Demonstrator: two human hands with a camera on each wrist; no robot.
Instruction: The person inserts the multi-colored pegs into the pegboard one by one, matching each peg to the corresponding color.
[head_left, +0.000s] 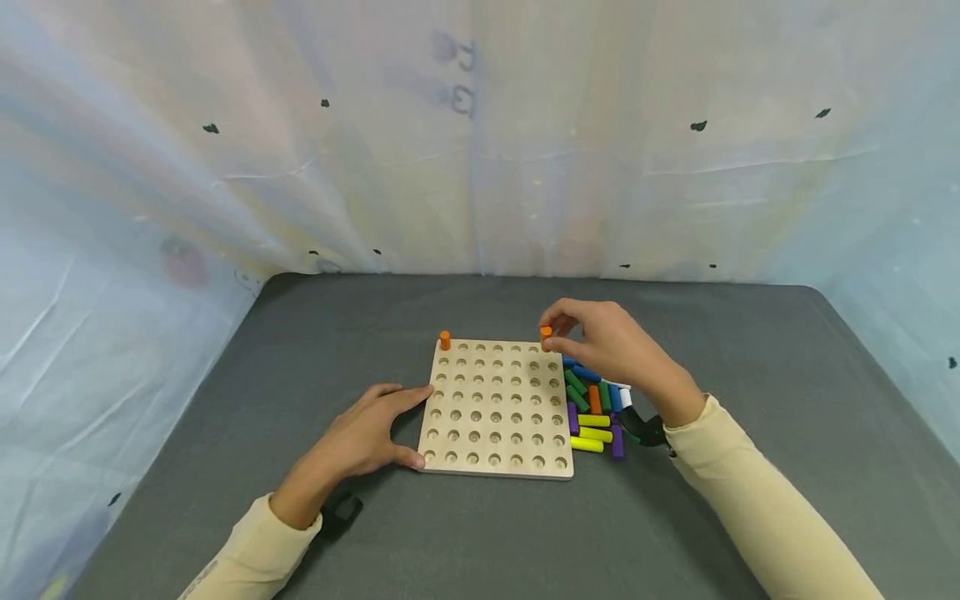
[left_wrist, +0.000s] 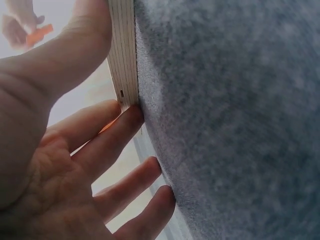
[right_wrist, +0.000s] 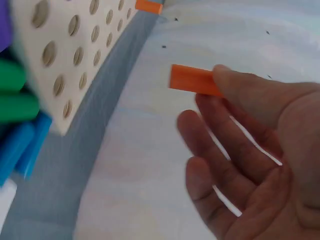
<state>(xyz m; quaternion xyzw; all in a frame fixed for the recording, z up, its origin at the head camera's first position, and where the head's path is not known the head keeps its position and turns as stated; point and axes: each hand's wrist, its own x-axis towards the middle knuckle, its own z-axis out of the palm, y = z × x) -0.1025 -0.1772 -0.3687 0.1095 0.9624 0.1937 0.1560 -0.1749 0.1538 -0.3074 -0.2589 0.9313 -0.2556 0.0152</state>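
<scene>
A square wooden pegboard point(head_left: 485, 408) with rows of round holes lies flat on the dark table. One orange peg point(head_left: 446, 340) stands upright in its far left corner hole. My left hand point(head_left: 367, 433) rests at the board's left side, thumb by the near corner and fingers touching the edge. In the left wrist view those fingertips point(left_wrist: 132, 115) meet the board's layered edge point(left_wrist: 124, 55), spread and fairly straight. Over the board's far right part, my right hand point(head_left: 611, 342) pinches a second orange peg point(right_wrist: 192, 79) between thumb and fingers, held above the holes.
Right of the board lies a loose pile of pegs: yellow point(head_left: 595, 434), green point(head_left: 576, 397), purple point(head_left: 617, 442), blue point(head_left: 587, 373), white point(head_left: 626, 397) and orange point(head_left: 595, 400). A pale curtain point(head_left: 525, 167) hangs behind the table point(head_left: 450, 542).
</scene>
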